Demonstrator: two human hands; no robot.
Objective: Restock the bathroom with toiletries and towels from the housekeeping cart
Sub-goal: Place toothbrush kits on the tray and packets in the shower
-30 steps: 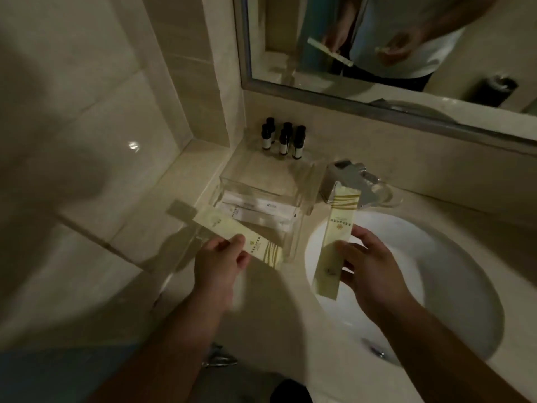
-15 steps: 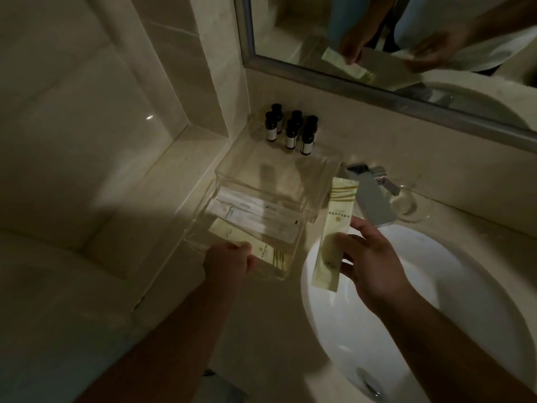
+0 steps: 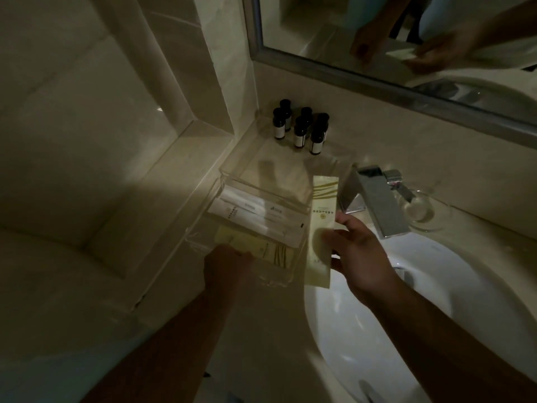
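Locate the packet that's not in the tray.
Head view, centre: the packet is pinched in the right hand, between the clear tray on its left and the tap.

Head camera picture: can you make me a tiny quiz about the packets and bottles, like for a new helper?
1. True or false: the right hand holds the upright packet in its fingers.
2. Where do the dark bottles stand? A in the sink; B by the wall, under the mirror; C on the tap.
3. Fill the gap: the left hand holds the flat packet in the clear ____.
Key: 1 true; 2 B; 3 tray.
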